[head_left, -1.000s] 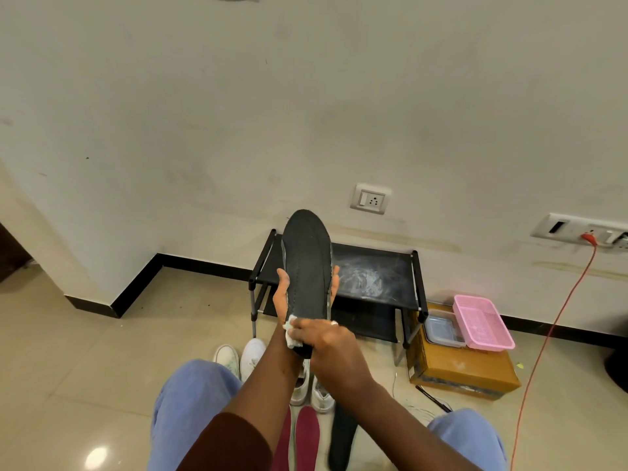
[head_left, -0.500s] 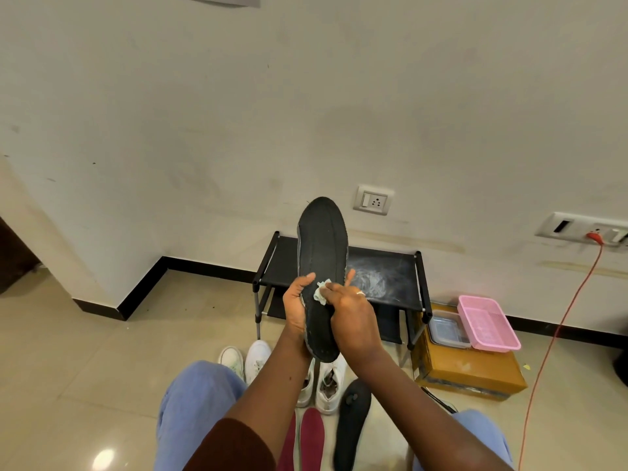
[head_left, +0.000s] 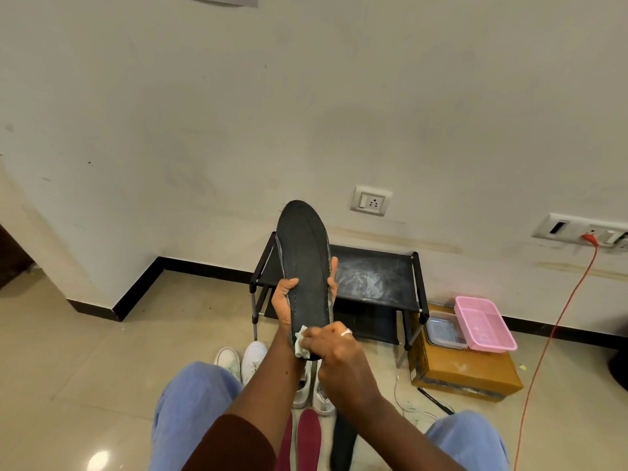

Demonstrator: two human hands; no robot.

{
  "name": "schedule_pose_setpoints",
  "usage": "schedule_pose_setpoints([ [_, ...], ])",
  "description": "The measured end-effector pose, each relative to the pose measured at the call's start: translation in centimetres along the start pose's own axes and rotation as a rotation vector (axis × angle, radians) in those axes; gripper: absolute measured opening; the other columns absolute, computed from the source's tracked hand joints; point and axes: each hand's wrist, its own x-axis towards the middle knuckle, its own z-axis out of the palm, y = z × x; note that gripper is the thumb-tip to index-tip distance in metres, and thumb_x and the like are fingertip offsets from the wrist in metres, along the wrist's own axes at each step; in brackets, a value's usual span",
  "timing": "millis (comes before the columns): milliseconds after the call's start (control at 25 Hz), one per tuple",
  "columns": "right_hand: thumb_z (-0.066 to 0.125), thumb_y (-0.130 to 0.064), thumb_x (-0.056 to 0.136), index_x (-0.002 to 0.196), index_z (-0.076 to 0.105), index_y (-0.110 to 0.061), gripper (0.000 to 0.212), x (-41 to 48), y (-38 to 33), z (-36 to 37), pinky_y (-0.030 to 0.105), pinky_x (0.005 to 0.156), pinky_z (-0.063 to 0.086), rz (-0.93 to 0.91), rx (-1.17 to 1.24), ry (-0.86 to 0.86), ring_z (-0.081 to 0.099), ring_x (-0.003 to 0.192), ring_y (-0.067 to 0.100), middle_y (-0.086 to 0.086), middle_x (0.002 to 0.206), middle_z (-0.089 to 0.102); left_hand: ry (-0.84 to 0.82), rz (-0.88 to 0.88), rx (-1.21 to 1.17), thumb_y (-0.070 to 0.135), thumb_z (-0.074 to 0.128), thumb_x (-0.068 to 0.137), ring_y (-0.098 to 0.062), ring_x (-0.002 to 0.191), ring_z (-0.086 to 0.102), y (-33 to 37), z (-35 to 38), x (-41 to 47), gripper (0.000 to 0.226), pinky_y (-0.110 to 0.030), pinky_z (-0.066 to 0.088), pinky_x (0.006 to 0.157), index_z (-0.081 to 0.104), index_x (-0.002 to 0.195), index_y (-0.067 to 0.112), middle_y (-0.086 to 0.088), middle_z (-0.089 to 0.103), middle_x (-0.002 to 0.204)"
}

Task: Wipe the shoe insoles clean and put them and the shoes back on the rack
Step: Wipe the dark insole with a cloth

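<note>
My left hand (head_left: 284, 302) grips a long black insole (head_left: 304, 263) upright in front of me, thumb on its left edge and fingertips showing at its right edge. My right hand (head_left: 334, 348) pinches a small white wipe (head_left: 300, 345) against the insole's lower end. Behind stands the black two-tier shoe rack (head_left: 377, 277), its top shelf dusty. On the floor between my knees lie two maroon insoles (head_left: 307, 436) and another black insole (head_left: 343, 443). White shoes (head_left: 253, 358) stand on the floor in front of the rack, partly hidden by my arms.
A cardboard box (head_left: 465, 375) right of the rack carries a pink basket (head_left: 484, 324) and a clear lidded container (head_left: 441, 331). An orange cable (head_left: 557, 328) hangs from a wall socket down to the floor. Thin white wires lie on the tiles by the box.
My right hand with the wipe has slid from the middle of the insole down to its lower end. The left hand keeps holding the insole upright.
</note>
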Motion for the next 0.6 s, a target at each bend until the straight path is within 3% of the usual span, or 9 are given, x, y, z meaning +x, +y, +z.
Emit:
schedule_pose_setpoints([
  [80, 0.054, 0.013, 0.059, 0.072, 0.07, -0.012, 0.032, 1.2, 0.1, -0.1, 0.02, 0.06, 0.047, 0.029, 0.053, 0.011, 0.051, 0.068, 0.007, -0.001, 0.073, 0.069, -0.126, 0.018, -0.17, 0.017, 0.066, 0.067, -0.028, 0.096, 0.064, -0.2, 1.3, -0.5, 0.081, -0.03, 0.055, 0.076, 0.036, 0.141, 0.014, -0.011, 0.045, 0.138],
  [160, 0.048, 0.008, 0.065, 0.071, 0.068, -0.01, 0.027, 2.9, 0.4, 0.0, 0.024, 0.065, 0.046, 0.079, 0.035, 0.008, 0.054, 0.066, 0.012, 0.002, 0.07, 0.066, -0.084, 0.004, -0.17, 0.017, 0.07, 0.065, -0.03, 0.101, 0.062, -0.5, 2.7, -0.9, 0.076, -0.032, 0.055, 0.074, 0.043, 0.135, 0.013, -0.015, 0.051, 0.134],
  [280, 0.046, 0.011, 0.067, 0.076, 0.068, 0.001, 0.026, 4.8, 0.9, 0.6, 0.036, 0.083, 0.044, 0.149, -0.03, -0.105, 0.06, 0.073, 0.028, 0.014, 0.072, 0.066, -0.033, -0.06, -0.133, 0.025, 0.081, 0.056, -0.027, 0.083, 0.067, -0.6, 2.3, -0.6, 0.078, -0.032, 0.056, 0.074, 0.05, 0.125, 0.006, -0.018, 0.064, 0.112],
  [320, 0.049, 0.014, 0.065, 0.076, 0.069, 0.0, 0.027, 5.0, 0.8, 0.7, 0.039, 0.081, 0.048, 0.138, -0.078, -0.111, 0.06, 0.072, 0.029, 0.014, 0.072, 0.066, 0.002, -0.058, -0.108, 0.03, 0.078, 0.061, -0.026, 0.081, 0.067, -0.5, 2.2, -0.5, 0.073, -0.032, 0.055, 0.074, 0.051, 0.124, 0.006, -0.016, 0.062, 0.114],
  [440, 0.052, 0.002, 0.063, 0.073, 0.073, -0.011, 0.027, 3.8, 0.7, 0.4, 0.024, 0.058, 0.051, -0.003, -0.16, -0.04, 0.06, 0.063, 0.018, 0.002, 0.071, 0.067, 0.062, -0.05, -0.055, 0.046, 0.053, 0.081, -0.023, 0.076, 0.063, -0.1, 2.2, -0.4, 0.056, -0.029, 0.054, 0.068, 0.052, 0.124, 0.01, -0.011, 0.054, 0.123],
  [600, 0.052, -0.007, 0.081, 0.081, 0.071, -0.015, 0.02, 1.1, -0.4, 0.6, 0.022, 0.057, 0.048, -0.005, -0.036, -0.074, 0.056, 0.076, 0.016, -0.004, 0.086, 0.068, 0.057, -0.03, -0.052, 0.047, 0.046, 0.084, -0.02, 0.073, 0.061, 0.3, 1.4, -0.1, 0.054, -0.028, 0.054, 0.064, 0.049, 0.126, 0.012, -0.009, 0.054, 0.118],
])
